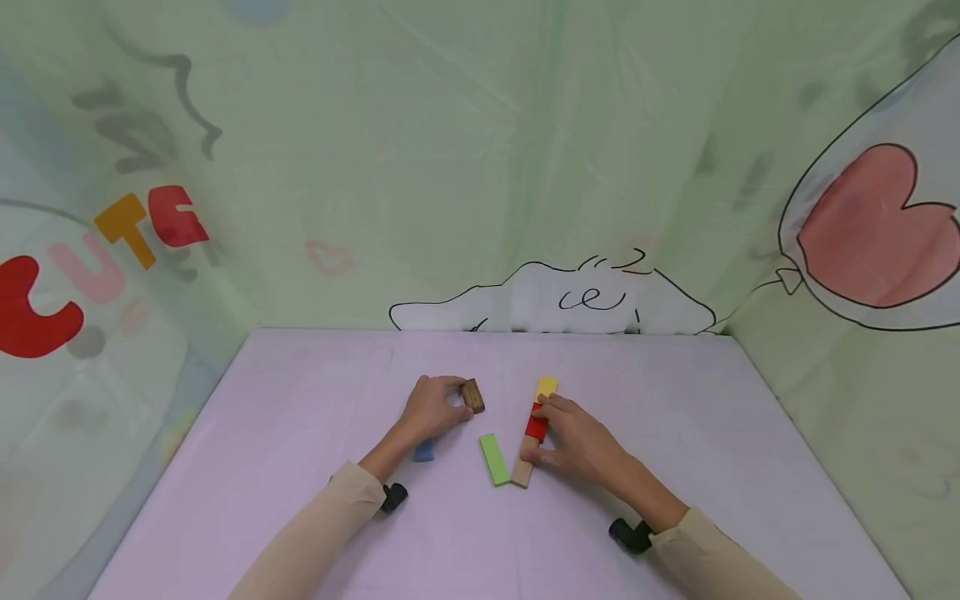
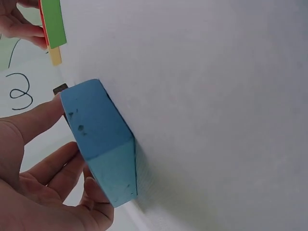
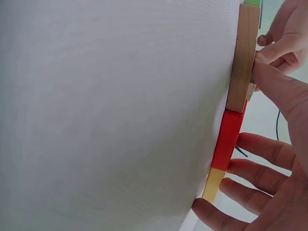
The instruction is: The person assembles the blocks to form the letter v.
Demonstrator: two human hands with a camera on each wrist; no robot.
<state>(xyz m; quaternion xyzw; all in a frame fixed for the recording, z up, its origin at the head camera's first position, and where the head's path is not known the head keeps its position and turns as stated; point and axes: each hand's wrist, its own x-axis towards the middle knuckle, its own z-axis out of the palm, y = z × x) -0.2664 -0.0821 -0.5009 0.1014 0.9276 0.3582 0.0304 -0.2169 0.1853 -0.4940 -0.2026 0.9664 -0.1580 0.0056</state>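
My left hand pinches a dark brown wooden block between thumb and fingers. A blue block stands on the table near that wrist, partly hidden under the hand in the head view. My right hand lies along a slanting row of blocks, its fingers spread and fairly straight. Its thumb touches the plain wood block; its fingertips rest at the red block and the yellow block. Left of the row, a light green block meets the plain wood block's near end, making a V.
A pale lilac cloth covers the table. Printed curtains with letters and a heart balloon rise behind and at both sides. Each wrist wears a small black camera.
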